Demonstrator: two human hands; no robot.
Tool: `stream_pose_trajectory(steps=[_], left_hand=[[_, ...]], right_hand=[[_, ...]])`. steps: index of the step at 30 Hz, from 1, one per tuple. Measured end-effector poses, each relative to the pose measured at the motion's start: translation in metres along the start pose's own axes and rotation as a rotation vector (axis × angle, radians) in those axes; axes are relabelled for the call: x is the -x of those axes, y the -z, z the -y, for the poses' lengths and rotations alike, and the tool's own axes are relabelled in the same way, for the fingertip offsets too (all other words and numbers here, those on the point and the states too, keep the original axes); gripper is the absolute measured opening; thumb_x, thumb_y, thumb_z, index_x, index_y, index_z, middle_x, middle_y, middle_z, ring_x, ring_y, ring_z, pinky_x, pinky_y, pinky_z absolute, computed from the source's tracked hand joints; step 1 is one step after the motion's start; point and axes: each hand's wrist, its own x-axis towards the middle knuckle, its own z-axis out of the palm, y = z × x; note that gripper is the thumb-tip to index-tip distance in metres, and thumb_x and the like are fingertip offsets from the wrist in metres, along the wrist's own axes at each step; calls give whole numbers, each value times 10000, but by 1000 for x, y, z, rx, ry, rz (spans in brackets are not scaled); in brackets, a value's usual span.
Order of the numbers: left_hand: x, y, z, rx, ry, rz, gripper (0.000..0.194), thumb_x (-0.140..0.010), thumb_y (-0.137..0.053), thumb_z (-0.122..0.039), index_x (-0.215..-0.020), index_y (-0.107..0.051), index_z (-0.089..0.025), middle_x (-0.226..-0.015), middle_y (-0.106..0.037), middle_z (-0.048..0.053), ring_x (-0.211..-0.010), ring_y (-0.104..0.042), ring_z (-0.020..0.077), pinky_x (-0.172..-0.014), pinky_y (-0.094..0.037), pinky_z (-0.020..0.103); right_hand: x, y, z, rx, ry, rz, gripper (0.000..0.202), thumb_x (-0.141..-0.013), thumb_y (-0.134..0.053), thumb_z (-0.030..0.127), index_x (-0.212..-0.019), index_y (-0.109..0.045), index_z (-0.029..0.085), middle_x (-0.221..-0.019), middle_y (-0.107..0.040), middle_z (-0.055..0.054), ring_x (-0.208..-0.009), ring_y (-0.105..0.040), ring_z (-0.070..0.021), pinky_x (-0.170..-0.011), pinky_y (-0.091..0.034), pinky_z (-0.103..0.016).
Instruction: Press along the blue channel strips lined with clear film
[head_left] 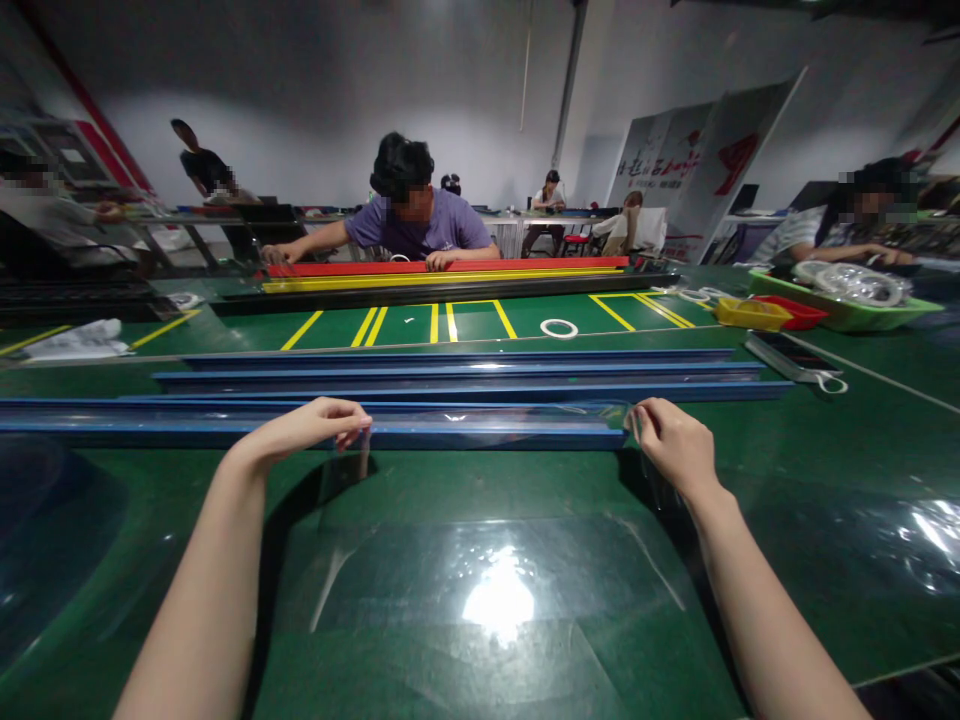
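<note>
My left hand pinches the left end of a clear plastic sheet, fingers bent downward. At the opposite end, my right hand grips the same sheet between thumb and fingers. The see-through sheet spans the gap between my hands, just in front of a long blue channel strip. Its lower edges are hard to make out against the green table. Beyond lie more blue strips, roughly parallel. Nearer to me, clear film with a bright glare lies flat on the tabletop.
Red, yellow and black strips lie across the table before a co-worker in a purple shirt. A white ring, a phone and a green tray with coiled tape are farther back. Curved clear film rests at left.
</note>
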Motion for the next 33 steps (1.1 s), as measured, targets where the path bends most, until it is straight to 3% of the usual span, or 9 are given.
stream_pose_trajectory(steps=[5, 11, 16, 23, 26, 30, 33], left_hand=[[8, 13, 8, -159, 98, -239, 431, -623, -517, -600, -576, -531, -171, -506, -468, -24, -496, -411, 111, -451, -275, 208], [6, 22, 17, -331, 182, -512, 421, -627, -477, -594, -652, -609, -195, -679, -622, 30, -708, -546, 217, -591, -362, 258], [3, 32, 31, -472, 324, -532, 401, -682, -457, -552, -755, -643, -204, -792, -656, 75, -804, -561, 279, -617, -377, 298], [-3, 29, 47, -811, 354, -635, 361, -738, -449, -500, -821, -644, -209, -823, -615, 86, -827, -502, 328, -619, -388, 369], [-14, 17, 39, -899, 280, -721, 361, -768, -440, -432, -921, -633, -168, -1014, -555, 150, -950, -444, 378, -701, -388, 445], [-37, -7, 10, -776, 53, -628, 349, -827, -354, -367, -935, -622, -170, -1004, -569, 126, -955, -469, 321, -762, -399, 430], [-53, -31, -17, -661, -215, -572, 346, -856, -316, -324, -966, -605, -169, -996, -581, 91, -972, -482, 246, -844, -387, 376]], right_hand=[[1, -6, -2, 6, 34, -52, 212, -828, -381, 265, -754, -565, 191, -755, -614, -37, -624, -521, -140, -497, -267, -232], [-6, -11, 10, 12, 146, 58, 240, -848, -357, 295, -731, -543, 197, -740, -585, -32, -621, -513, -135, -505, -269, -238], [-23, -17, 27, 44, 244, 163, 257, -863, -330, 305, -752, -534, 195, -740, -570, -38, -628, -517, -140, -515, -274, -245], [-41, -31, 57, 51, 358, 374, 271, -881, -302, 311, -803, -532, 190, -775, -572, -52, -656, -527, -146, -554, -300, -247], [-46, -39, 70, 3, 371, 389, 258, -881, -313, 298, -816, -535, 183, -797, -573, -63, -668, -531, -151, -563, -308, -248], [-50, -49, 89, -112, 395, 389, 220, -869, -353, 281, -819, -540, 178, -806, -563, -59, -676, -527, -143, -583, -324, -240], [-51, -54, 103, -200, 407, 387, 228, -869, -356, 286, -801, -547, 180, -797, -554, -45, -681, -521, -130, -604, -336, -229]])
